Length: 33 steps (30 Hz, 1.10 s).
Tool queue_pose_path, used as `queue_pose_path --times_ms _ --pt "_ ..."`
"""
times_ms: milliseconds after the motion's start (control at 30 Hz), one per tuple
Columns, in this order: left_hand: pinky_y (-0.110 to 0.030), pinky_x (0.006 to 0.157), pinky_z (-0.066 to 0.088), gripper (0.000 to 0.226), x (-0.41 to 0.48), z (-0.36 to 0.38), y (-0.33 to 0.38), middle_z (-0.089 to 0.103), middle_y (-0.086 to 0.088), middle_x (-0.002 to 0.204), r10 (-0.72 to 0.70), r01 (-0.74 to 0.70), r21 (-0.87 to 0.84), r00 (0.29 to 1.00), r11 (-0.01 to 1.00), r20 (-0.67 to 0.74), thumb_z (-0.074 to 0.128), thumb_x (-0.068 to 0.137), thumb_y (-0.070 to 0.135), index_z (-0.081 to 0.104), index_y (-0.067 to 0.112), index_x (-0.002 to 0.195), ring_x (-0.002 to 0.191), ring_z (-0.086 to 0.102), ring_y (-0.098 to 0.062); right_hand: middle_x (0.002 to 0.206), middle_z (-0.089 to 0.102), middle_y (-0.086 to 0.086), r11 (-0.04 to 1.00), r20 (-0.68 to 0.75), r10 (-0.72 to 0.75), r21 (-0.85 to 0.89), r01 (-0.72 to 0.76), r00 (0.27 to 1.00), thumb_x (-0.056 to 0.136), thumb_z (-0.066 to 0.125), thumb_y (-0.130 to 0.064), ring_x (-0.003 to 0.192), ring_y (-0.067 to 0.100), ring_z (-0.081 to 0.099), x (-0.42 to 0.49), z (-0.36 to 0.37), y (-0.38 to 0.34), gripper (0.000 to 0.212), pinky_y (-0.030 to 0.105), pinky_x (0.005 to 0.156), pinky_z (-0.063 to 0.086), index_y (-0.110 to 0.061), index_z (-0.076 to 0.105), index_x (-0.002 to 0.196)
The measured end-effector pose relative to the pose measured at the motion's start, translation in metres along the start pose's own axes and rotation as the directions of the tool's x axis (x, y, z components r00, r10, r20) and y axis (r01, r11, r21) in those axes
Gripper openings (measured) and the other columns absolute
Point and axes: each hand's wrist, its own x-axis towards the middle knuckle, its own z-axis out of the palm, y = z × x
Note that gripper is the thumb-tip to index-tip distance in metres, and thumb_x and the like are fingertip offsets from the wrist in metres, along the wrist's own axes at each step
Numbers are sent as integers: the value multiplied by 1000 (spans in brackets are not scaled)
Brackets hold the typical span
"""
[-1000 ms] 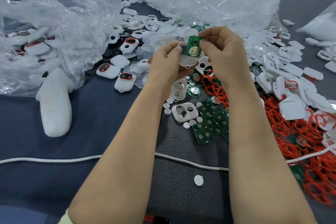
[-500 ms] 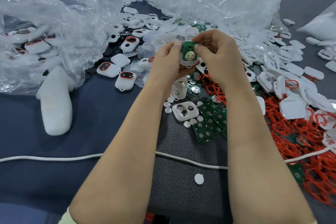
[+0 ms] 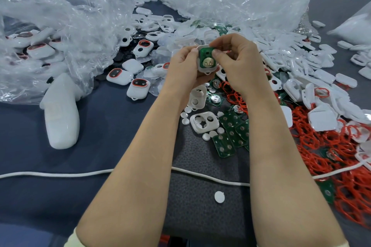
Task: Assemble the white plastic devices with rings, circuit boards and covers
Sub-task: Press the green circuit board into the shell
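Green board (image 3: pixel 205 54) sits in a white shell (image 3: pixel 208 71), long side up and down, gold disc (image 3: pixel 207 63) facing us, held above the table (image 3: pixel 120 126). Left hand (image 3: pixel 183 70) curls round the shell; right hand (image 3: pixel 241 62) pinches the board's top with thumb and fingers.

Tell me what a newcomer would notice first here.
Centre frame, the left hand grips a white plastic shell while the right hand pinches a green circuit board with a round brass clip lying in it. To the right sprawls a heap of red-orange rings; crumpled clear plastic bags fill the left and back.
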Motion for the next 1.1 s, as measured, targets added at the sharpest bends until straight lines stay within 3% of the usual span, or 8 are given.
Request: queue_pose_path --times_ms 300,533,867,967,1100 --pt "-26 64 60 16 3 -1 -3 64 -9 92 3 -4 45 1000 999 15 40 103 10 54 10 109 68 67 -14 81 59 -15 999 -31 -15 -37 14 999 90 58 -8 77 11 57 0 2 1 13 17 70 48 -20 63 92" --pt "-28 68 60 18 3 -1 -3 64 -13 100 2 -3 33 1000 999 15 41 102 9 54 8 114 76 66 -17 74 55 -14 997 -74 -8 -80 2 997 89 61 -12 64 0 49 0 4 4 12 11 63 42 -23 65 92" --pt "-35 79 60 10 5 -3 -7 66 -16 107 54 -56 113 998 992 22 52 98 10 57 12 107 90 69 -24 87 60 3 992 -106 2 -127 -15 994 89 62 -18 77 15 56 0 10 6 19 27 76 50 -20 66 108" --pt "-36 81 60 16 5 -4 -8 67 -14 101 100 -105 170 994 980 36 56 94 3 56 13 107 87 68 -22 87 61 -1 993 -110 64 -92 -74 992 90 63 -19 82 13 58 2 10 7 20 26 79 50 -16 64 109" --pt "-35 75 58 22 3 -4 -9 67 -6 81 192 -205 223 978 953 78 53 94 -2 54 20 94 70 66 -15 84 62 -5 985 -94 169 -5 -170 981 89 64 -19 78 7 57 5 12 7 3 17 74 47 -18 63 91"
